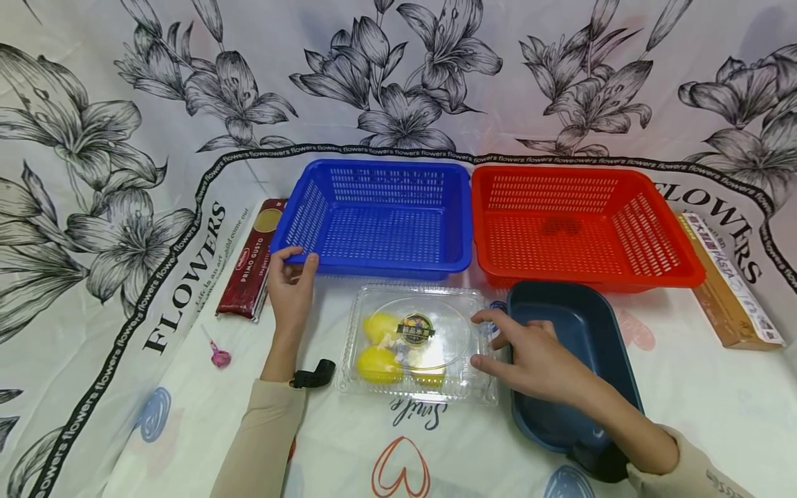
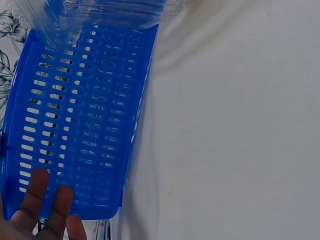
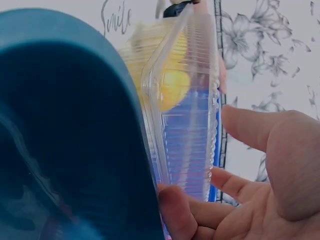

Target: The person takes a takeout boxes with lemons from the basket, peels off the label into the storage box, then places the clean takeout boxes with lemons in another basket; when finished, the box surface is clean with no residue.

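Note:
A clear plastic clamshell box [image 1: 457,304] with a round dark label lies mid-table, holding yellow fruit-like pieces [image 1: 380,364]. My right hand [image 1: 538,360] reaches over the dark blue tub [image 1: 579,311] to the box's right edge. Its thumb and fingers are spread apart there; the right wrist view has the fingertips [image 3: 175,205] close by the box's edge. At the front left corner of the blue basket [image 1: 386,235] is my left hand [image 1: 291,290], its fingertips right at the rim. In the left wrist view, its loosely spread fingers [image 2: 60,207] overlap the slotted basket wall.
A red basket [image 1: 560,242] stands right of the blue one. Beyond it lies a brown pasta box [image 1: 731,290]. Left of the blue basket are a dark red spaghetti pack [image 1: 249,270] and a pink-wrapped lollipop [image 1: 220,355]. A flowered cloth [image 1: 398,76] covers the back.

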Motion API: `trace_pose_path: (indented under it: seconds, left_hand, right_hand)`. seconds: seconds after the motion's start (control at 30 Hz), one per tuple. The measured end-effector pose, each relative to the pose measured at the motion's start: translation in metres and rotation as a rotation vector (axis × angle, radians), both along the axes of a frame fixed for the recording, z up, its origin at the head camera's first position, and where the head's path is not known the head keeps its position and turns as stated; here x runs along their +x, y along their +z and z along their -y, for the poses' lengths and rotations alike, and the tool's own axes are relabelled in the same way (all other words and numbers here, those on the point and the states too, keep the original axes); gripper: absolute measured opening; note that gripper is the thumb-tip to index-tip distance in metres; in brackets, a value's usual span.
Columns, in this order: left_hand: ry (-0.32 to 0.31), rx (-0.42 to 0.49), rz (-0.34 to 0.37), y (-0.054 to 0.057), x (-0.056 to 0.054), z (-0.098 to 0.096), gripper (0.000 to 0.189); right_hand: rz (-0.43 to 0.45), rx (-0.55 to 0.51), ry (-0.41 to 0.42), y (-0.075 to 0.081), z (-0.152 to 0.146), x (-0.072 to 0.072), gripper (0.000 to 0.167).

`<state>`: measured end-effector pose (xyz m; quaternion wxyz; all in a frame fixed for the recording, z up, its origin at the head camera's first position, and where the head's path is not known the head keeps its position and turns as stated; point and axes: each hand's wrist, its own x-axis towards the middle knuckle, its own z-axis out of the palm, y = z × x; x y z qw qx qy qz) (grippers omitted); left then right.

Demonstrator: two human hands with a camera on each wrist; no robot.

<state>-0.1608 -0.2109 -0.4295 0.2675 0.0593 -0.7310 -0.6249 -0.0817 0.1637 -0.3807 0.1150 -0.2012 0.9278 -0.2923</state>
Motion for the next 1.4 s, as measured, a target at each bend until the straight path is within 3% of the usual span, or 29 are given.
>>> trace_pose_path:
  seconds: [0.2,0.3,0.43,0.57,0.7,0.8,0.93,1.03,1.1,1.23,1.4]
  left_hand:
    - [-0.059,-0.137,0.068,0.009,0.003,0.004,0.049]
    - [-0.092,-0.263,0.128,0.004,-0.002,0.018,0.059]
    - [-0.144,-0.359,0.226,0.001,-0.007,0.036,0.065]
    - [-0.239,-0.403,0.310,0.021,0.001,0.036,0.063]
    - [-0.398,-0.478,0.300,0.043,0.008,0.027,0.056]
    - [-0.572,-0.577,0.282,0.057,0.013,0.015,0.053]
    - [-0.811,-0.713,0.317,0.068,0.019,-0.007,0.057]
    - [-0.951,-0.803,0.377,0.069,0.022,-0.022,0.070]
    - [-1.013,-0.863,0.414,0.068,0.023,-0.029,0.081]
    - [-1.039,-0.917,0.477,0.062,0.024,-0.033,0.095]
    - [-1.055,-0.839,0.467,0.046,0.017,-0.032,0.095]
  right_hand:
    - [-0.007,0.004,-0.025,0.002,-0.002,-0.002,0.050]
    - [-0.060,-0.010,-0.044,0.007,-0.004,-0.003,0.047]
    - [-0.124,-0.048,-0.056,0.017,-0.009,-0.007,0.043]
    - [-0.166,-0.083,-0.065,0.024,-0.011,-0.011,0.037]
    - [-0.218,-0.140,-0.062,0.025,-0.008,-0.019,0.032]
    - [-0.234,-0.188,-0.048,0.022,-0.003,-0.026,0.032]
    - [-0.189,-0.256,0.001,0.019,0.008,-0.037,0.037]
    - [-0.151,-0.301,0.053,0.019,0.017,-0.044,0.040]
    - [-0.137,-0.309,0.085,0.020,0.023,-0.047,0.041]
    - [-0.140,-0.279,0.146,0.020,0.033,-0.054,0.040]
    - [-0.124,-0.241,0.249,0.019,0.038,-0.062,0.036]
